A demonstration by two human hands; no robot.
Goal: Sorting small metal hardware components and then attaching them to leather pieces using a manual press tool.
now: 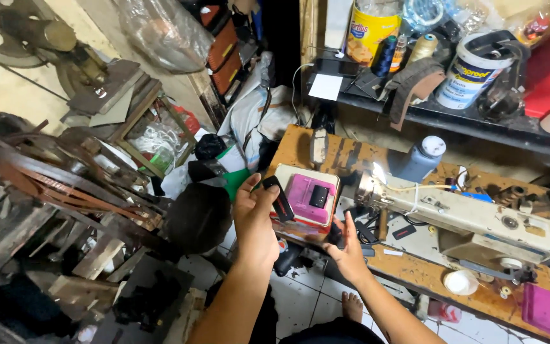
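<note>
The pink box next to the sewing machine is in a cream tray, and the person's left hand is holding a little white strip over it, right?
Not quite. In the head view the strip in the left hand is black with a red edge, not white. The pink box does sit in a cream tray beside the sewing machine.

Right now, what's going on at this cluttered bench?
A person sits at a wooden bench beside a cream sewing machine. The left hand holds up a small black strap piece with a red mark. The right hand is open, fingers spread, just below a pink box at the bench edge. Tins, thread cones and a tub crowd the shelf behind.
</note>
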